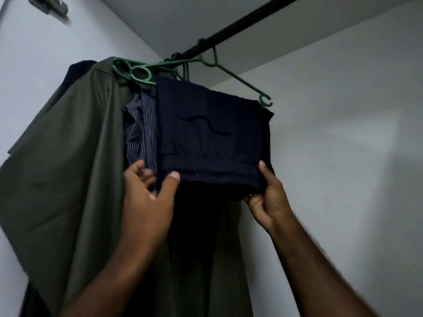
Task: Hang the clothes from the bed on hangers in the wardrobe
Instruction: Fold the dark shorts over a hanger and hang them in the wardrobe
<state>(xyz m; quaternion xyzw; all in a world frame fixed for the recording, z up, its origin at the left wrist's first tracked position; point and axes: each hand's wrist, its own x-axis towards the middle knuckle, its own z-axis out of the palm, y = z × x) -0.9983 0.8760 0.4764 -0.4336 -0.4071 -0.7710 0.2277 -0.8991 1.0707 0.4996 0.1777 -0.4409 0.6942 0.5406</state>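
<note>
Head view | left hand (148, 197) pinches navy trousers (212, 133) at the elastic waistband, right hand (265, 195) grips its other corner | trousers draped over a thin green plastic hanger (238, 81) on the black rail (229, 30), beside a striped shirt (139, 124) | risk: an uneven tug may slide soft cloth off the smooth hanger.

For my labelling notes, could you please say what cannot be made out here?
Head view:
- Lower bar of the green hanger: covered by the navy trousers.
- Grip of the left hand: fingers blurred, partly behind the trousers' edge.
- Striped shirt: mostly hidden between olive garment and trousers.
- Metal fitting, top left: blurred, cut by the edge.
</note>
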